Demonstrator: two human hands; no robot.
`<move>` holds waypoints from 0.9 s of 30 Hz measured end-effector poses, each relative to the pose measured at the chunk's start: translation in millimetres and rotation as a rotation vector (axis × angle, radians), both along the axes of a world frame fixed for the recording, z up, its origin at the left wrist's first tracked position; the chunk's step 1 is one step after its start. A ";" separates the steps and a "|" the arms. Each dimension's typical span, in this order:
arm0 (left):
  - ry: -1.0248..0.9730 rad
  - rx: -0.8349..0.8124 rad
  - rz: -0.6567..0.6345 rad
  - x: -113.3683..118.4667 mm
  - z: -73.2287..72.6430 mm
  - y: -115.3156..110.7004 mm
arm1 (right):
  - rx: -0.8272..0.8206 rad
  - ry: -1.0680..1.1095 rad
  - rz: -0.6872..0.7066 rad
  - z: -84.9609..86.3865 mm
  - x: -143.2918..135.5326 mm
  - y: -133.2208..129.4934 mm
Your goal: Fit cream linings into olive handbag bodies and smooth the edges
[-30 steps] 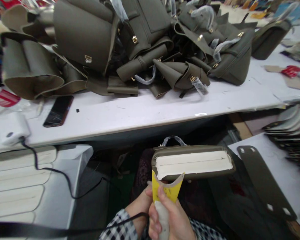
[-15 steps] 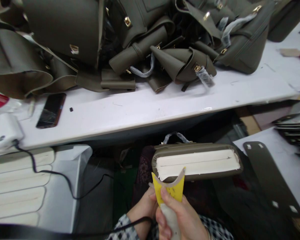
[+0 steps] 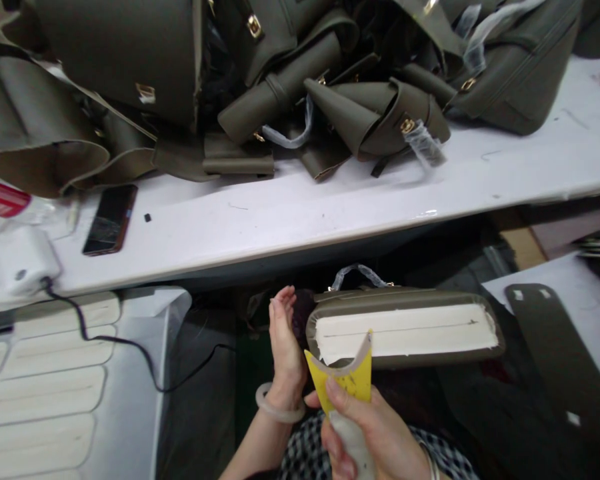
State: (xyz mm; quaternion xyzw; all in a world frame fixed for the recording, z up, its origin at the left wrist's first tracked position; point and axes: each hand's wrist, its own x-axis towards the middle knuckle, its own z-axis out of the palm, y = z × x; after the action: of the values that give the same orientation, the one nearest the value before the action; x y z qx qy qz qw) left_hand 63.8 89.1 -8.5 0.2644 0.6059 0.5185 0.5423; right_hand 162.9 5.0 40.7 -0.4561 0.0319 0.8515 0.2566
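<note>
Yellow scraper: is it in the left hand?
No, the right hand grips the yellow scraper; the left hand is open beside the bag.

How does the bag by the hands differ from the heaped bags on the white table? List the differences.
The bag by the hands lies alone below the table edge, bottom turned up and covered in a cream layer; the heaped bags lie tangled on the white table, showing only olive surfaces. The left hand steadies the first bag while the right hand holds a yellow scraper against it; nobody touches the heap. Both share olive leather.
</note>
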 end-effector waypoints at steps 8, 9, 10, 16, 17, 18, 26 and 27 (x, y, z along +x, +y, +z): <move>0.279 0.275 -0.409 6.1 40.9 10.9 | -0.021 0.023 0.058 -1.6 6.0 4.2; 0.278 0.270 -0.400 7.0 40.5 10.9 | -0.020 0.029 0.072 -0.6 7.8 5.6; 0.274 0.266 -0.393 7.6 39.8 10.8 | -0.018 0.034 0.084 0.3 9.8 7.1; 0.236 0.229 -0.342 10.6 41.7 11.6 | 0.009 0.014 0.194 0.3 20.7 13.5; 0.238 0.221 -0.333 11.3 42.7 11.8 | 0.016 0.005 0.215 -0.6 21.8 13.6; 0.242 0.214 -0.328 11.9 43.5 12.0 | 0.024 -0.003 0.233 -1.8 22.8 13.4; 0.267 0.169 -0.318 13.2 45.3 12.6 | 0.154 -0.005 0.368 -13.7 27.4 13.5; 0.276 0.171 -0.317 13.2 45.3 13.1 | 0.169 -0.003 0.378 -14.7 27.8 14.2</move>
State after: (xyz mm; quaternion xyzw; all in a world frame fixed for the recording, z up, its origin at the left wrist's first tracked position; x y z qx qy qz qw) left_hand 77.0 102.2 36.8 0.4697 0.5790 0.4350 0.5049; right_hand 190.7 19.2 26.0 -0.4320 -0.1262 0.8835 0.1296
